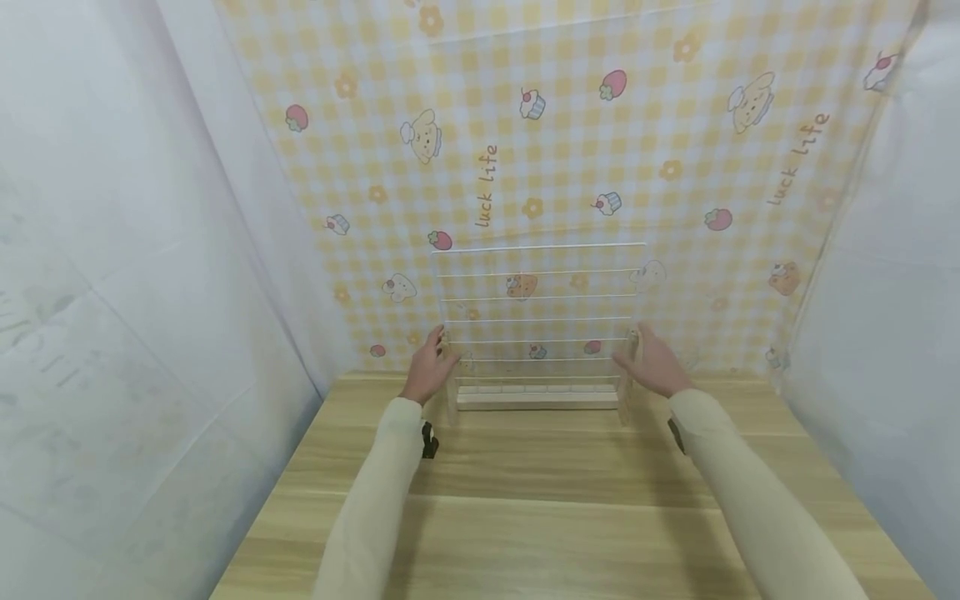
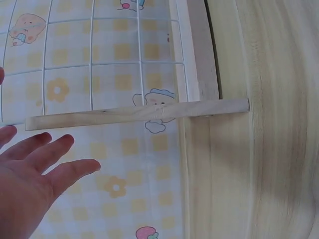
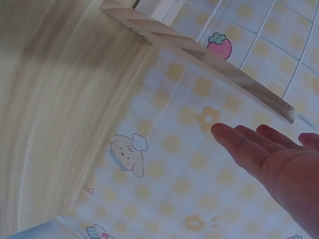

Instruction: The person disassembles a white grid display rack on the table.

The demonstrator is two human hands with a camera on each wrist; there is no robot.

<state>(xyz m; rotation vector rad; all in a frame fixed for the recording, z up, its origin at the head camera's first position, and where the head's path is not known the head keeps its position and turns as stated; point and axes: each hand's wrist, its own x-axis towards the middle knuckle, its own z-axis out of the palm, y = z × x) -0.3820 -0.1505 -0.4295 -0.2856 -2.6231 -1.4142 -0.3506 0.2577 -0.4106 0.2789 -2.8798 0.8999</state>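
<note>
A rack [image 1: 537, 333] of thin white wire on a wooden base is seen upright at the far edge of the table [image 1: 540, 500], against the checked cloth [image 1: 570, 142] hung behind it. A short wooden post stands at each end of the base; the left post [image 2: 137, 114] and the right post [image 3: 199, 55] show plainly in the wrist views.

The left hand [image 1: 429, 367] is held flat with fingers spread just beside the left post, and the right hand [image 1: 654, 363] likewise just beside the right post. Nothing is gripped by either; whether the fingertips touch the wood cannot be told.

The rack is judged light and fairly stiff at the base, while the wire grid is likely to flex and could be bent if squeezed. The wood looks dry and not slippery. It would best be taken by the two posts or the base rail, one hand at each end, and kept upright, since so tall and narrow a thing may tip.
</note>
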